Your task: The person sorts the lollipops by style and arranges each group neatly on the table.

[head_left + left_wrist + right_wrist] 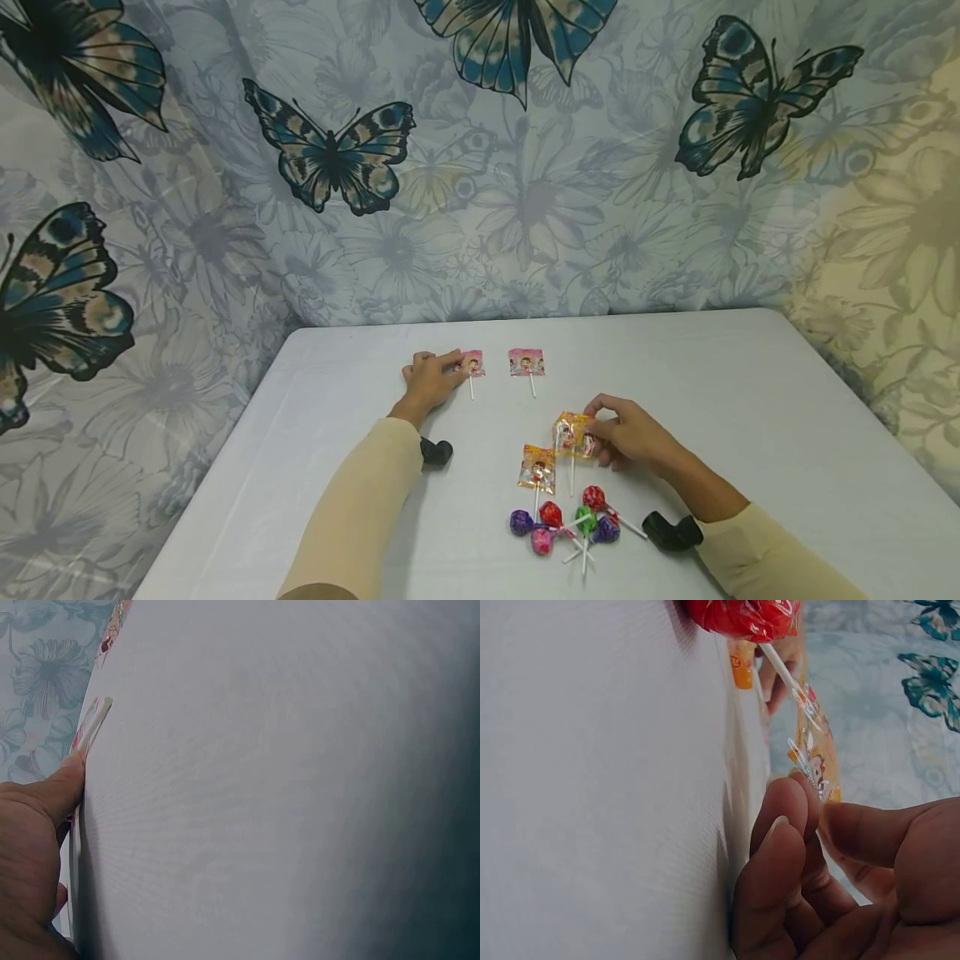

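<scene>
At the far side of the table, the left hand (433,377) pinches the left edge of a flat pink-wrapped lollipop (474,363), whose white stick points toward the person. A second pink-wrapped lollipop (527,362) lies just to its right. Nearer the middle, the right hand (630,432) holds an orange-wrapped lollipop (573,432) by its right edge between thumb and fingers, stick hanging down. In the right wrist view its clear and orange wrapper (821,761) stands upright at the fingertips. Another orange-wrapped lollipop (537,467) lies to the lower left of it.
Several round lollipops lie in a loose pile near the front, among them a red one (594,498), a green one (586,520) and a purple one (521,522), their sticks crossing. The white table (337,367) meets a butterfly-patterned backdrop (525,250) behind.
</scene>
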The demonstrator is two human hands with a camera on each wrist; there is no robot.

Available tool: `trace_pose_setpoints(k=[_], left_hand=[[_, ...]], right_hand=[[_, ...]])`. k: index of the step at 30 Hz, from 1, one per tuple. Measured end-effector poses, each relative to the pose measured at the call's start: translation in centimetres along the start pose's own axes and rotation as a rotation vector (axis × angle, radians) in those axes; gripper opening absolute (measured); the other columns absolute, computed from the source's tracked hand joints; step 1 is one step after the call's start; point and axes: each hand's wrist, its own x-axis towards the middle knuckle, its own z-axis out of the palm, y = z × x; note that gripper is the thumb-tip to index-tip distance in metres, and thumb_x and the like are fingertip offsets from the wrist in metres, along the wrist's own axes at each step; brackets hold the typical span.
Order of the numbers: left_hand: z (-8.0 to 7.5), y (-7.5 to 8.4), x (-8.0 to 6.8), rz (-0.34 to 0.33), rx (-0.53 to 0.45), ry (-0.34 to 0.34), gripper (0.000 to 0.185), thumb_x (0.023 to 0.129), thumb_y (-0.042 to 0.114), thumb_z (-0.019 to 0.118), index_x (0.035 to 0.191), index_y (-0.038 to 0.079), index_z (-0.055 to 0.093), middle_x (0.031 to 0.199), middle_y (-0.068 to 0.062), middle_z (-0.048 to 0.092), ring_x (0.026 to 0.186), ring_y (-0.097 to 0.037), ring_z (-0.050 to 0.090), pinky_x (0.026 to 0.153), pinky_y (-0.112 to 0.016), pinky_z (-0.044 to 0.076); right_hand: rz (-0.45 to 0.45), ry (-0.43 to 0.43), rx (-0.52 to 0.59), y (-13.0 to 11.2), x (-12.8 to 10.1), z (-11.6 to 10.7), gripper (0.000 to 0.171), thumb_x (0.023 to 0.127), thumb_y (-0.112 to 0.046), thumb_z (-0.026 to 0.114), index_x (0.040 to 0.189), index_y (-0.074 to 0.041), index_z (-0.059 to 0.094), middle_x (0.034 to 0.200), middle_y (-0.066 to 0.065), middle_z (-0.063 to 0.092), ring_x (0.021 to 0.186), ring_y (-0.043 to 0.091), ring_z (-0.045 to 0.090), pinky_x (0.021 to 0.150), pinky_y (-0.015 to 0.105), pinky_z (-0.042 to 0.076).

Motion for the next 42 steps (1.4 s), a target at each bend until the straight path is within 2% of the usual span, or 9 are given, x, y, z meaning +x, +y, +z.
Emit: trace_pose_setpoints(k=[12, 28, 37, 42], left_hand=[[0.0, -0.2, 0.0, -0.007, 0.004, -0.003, 0.048, 0.090, 0.040, 0.067, 0.135, 0.026, 0.059, 0.129, -0.007, 0.059, 0.130, -0.031, 0.029, 0.098, -0.051, 0.018], [0.0, -0.1, 0.4, -0.010, 0.003, 0.007, 0.047, 0.091, 0.040, 0.066, 0.135, 0.026, 0.058, 0.131, -0.013, 0.055, 0.130, -0.030, 0.029, 0.098, -0.050, 0.018], [0.0, 0.0, 0.3, -0.008, 0.021, 0.000, 0.047, 0.091, 0.041, 0.065, 0.135, 0.027, 0.058, 0.130, -0.008, 0.057, 0.130, -0.030, 0.030, 0.097, -0.050, 0.019], [0.0, 0.0, 0.2, -0.007, 0.018, 0.003, 0.046, 0.091, 0.040, 0.066, 0.135, 0.026, 0.059, 0.130, -0.010, 0.057, 0.130, -0.030, 0.030, 0.097, -0.050, 0.018]], right_hand=[[-0.021, 0.048, -0.016, 0.0, 1.3, -0.5, 0.014, 0.096, -0.008, 0.058, 0.110, -0.005, 0.058, 0.067, 0.009, 0.060, 0.052, 0.021, 0.057, 0.047, 0.035, 0.049], [-0.024, 0.102, -0.071, -0.4, 4.6, -2.7, 0.017, 0.097, -0.008, 0.057, 0.113, -0.004, 0.059, 0.071, 0.008, 0.060, 0.056, 0.019, 0.055, 0.050, 0.033, 0.048], [-0.045, 0.093, -0.083, -0.1, 6.5, -3.7, 0.018, 0.097, -0.008, 0.057, 0.113, -0.002, 0.058, 0.076, 0.009, 0.062, 0.058, 0.019, 0.054, 0.051, 0.031, 0.047], [-0.033, 0.096, -0.099, 0.0, 7.6, -4.1, 0.019, 0.097, -0.008, 0.056, 0.115, -0.002, 0.058, 0.076, 0.008, 0.062, 0.058, 0.018, 0.054, 0.052, 0.031, 0.047]])
